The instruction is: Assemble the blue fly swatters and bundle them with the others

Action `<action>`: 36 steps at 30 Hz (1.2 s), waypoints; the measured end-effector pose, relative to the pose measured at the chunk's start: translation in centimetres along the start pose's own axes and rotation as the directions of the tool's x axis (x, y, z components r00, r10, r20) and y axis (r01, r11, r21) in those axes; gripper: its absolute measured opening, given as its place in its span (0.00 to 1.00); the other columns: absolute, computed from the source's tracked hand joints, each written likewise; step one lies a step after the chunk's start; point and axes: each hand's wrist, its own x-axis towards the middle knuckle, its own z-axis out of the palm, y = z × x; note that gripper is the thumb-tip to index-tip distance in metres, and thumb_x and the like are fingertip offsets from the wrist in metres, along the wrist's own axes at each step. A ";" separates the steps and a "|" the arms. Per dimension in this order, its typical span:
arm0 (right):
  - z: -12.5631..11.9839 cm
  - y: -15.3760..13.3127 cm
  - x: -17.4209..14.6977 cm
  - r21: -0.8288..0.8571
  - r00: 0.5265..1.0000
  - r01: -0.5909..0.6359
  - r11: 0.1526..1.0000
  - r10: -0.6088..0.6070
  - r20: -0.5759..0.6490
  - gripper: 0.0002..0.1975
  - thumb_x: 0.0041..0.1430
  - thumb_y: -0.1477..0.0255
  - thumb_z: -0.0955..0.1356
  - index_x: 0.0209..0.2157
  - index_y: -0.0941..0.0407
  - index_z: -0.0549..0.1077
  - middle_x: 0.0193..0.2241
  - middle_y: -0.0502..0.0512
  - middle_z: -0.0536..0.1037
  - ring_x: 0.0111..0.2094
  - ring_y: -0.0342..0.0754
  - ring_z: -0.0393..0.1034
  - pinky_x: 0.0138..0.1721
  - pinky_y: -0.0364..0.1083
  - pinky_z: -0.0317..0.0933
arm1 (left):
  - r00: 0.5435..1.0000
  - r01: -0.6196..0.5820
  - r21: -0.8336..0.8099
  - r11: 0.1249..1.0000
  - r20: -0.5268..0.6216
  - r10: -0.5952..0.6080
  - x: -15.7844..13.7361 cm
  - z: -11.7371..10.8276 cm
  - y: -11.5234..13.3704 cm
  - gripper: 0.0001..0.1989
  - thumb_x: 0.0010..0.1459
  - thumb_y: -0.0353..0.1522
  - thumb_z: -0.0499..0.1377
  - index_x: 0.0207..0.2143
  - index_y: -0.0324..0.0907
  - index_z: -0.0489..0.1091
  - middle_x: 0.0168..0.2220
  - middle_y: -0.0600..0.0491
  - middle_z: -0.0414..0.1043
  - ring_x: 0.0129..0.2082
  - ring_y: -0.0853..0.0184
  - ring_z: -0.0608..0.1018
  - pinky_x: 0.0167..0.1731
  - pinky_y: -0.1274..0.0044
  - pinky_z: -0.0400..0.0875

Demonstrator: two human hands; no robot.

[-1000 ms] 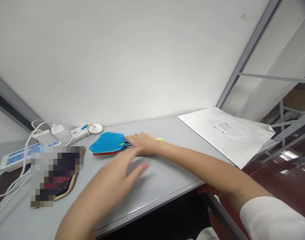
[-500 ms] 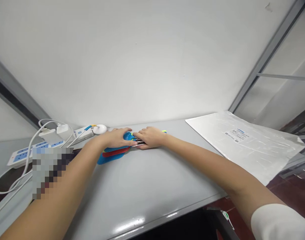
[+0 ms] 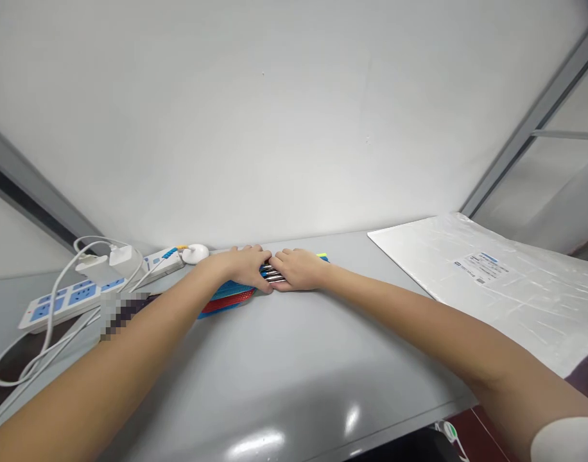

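A bundle of fly swatters lies on the grey table (image 3: 294,359) close to the wall. Their blue and red mesh heads (image 3: 229,300) stick out below my left wrist, and several shiny metal shafts (image 3: 273,274) show between my hands. My left hand (image 3: 246,266) is closed over the bundle where the heads meet the shafts, thumb on the near side. Right beside it, my right hand (image 3: 298,269) wraps around the shafts. Bits of blue and yellow-green handle ends (image 3: 323,257) peek out behind the right hand. Both palms hide most of the bundle.
At the left, a white power strip (image 3: 82,293) carries plugged-in white adapters (image 3: 125,260) and looping cables. A round white device (image 3: 195,254) sits by the wall. On the right lies a large white plastic package (image 3: 496,282) with a label. The wall stands behind.
My left hand has slid right along the bundle, up against my right hand, and covers more of the swatter heads. The view has shifted a little.
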 end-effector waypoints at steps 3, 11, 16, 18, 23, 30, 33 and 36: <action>0.2 0.8 0.4 0.003 0.999 0.043 0.999 -0.043 0.015 0.24 0.67 0.55 0.59 0.50 0.61 0.64 0.42 0.62 0.73 0.43 0.54 0.68 0.38 0.50 0.61 | 0.999 -0.014 -0.015 1.000 -0.039 0.014 -0.1 0.8 -0.1 0.27 0.45 0.52 0.58 0.43 0.46 0.71 0.47 0.45 0.71 0.48 0.50 0.72 0.47 0.63 0.67; 0.3 1.3 1.2 0.023 0.998 0.054 0.998 -0.055 0.009 0.25 0.67 0.54 0.57 0.51 0.61 0.65 0.43 0.63 0.73 0.43 0.55 0.67 0.39 0.51 0.60 | 0.980 -0.038 0.012 0.999 -0.194 0.039 -1.4 2.7 -0.9 0.20 0.58 0.44 0.51 0.48 0.45 0.68 0.53 0.46 0.68 0.55 0.54 0.67 0.54 0.61 0.61; -0.1 -0.4 1.5 -0.016 0.997 -0.078 0.997 0.077 -0.019 0.29 0.66 0.57 0.58 0.57 0.66 0.61 0.44 0.70 0.73 0.44 0.62 0.66 0.43 0.58 0.60 | 0.947 0.038 0.090 0.995 -0.320 -0.007 -1.9 3.8 -0.1 0.26 0.62 0.38 0.48 0.61 0.39 0.59 0.65 0.41 0.56 0.67 0.48 0.52 0.62 0.51 0.42; -0.5 -1.4 1.5 -0.039 0.990 -0.136 0.990 0.135 -0.034 0.31 0.66 0.60 0.59 0.61 0.69 0.56 0.47 0.75 0.72 0.49 0.66 0.64 0.47 0.62 0.58 | 0.922 0.068 0.138 0.988 -0.388 -0.009 -2.3 4.4 0.3 0.29 0.63 0.38 0.48 0.64 0.36 0.55 0.68 0.38 0.49 0.69 0.48 0.45 0.63 0.49 0.31; -2.8 -4.8 1.1 -0.081 0.980 -0.199 0.977 0.197 -0.027 0.28 0.65 0.70 0.60 0.63 0.69 0.55 0.62 0.77 0.60 0.63 0.68 0.49 0.58 0.68 0.46 | 0.849 0.087 0.319 0.944 -0.519 0.097 -4.3 6.3 0.7 0.36 0.61 0.46 0.49 0.65 0.31 0.54 0.67 0.34 0.50 0.69 0.49 0.47 0.63 0.50 0.26; -3.7 -9.5 2.7 -0.083 0.918 -0.366 0.927 0.374 0.130 0.24 0.66 0.72 0.58 0.60 0.69 0.63 0.59 0.76 0.64 0.59 0.68 0.59 0.59 0.69 0.48 | 0.788 0.214 0.238 0.947 -0.616 -0.023 -6.0 8.6 1.2 0.33 0.64 0.38 0.43 0.67 0.30 0.47 0.68 0.33 0.44 0.70 0.48 0.45 0.61 0.45 0.30; -2.8 -10.6 3.9 -0.107 0.855 -0.472 0.875 0.484 0.188 0.26 0.67 0.73 0.56 0.63 0.68 0.58 0.64 0.76 0.57 0.62 0.69 0.54 0.59 0.71 0.47 | 0.787 0.207 0.210 0.956 -0.616 -0.035 -6.1 8.8 1.5 0.31 0.65 0.35 0.42 0.68 0.31 0.45 0.69 0.32 0.42 0.70 0.47 0.43 0.60 0.43 0.32; -2.5 -11.3 4.9 -0.127 0.800 -0.543 0.830 0.558 0.221 0.26 0.68 0.75 0.55 0.65 0.67 0.54 0.65 0.75 0.55 0.64 0.67 0.51 0.61 0.70 0.45 | 0.793 0.171 0.198 0.965 -0.609 -0.016 -6.2 8.8 1.4 0.29 0.66 0.33 0.40 0.68 0.35 0.47 0.69 0.34 0.42 0.69 0.46 0.43 0.60 0.42 0.32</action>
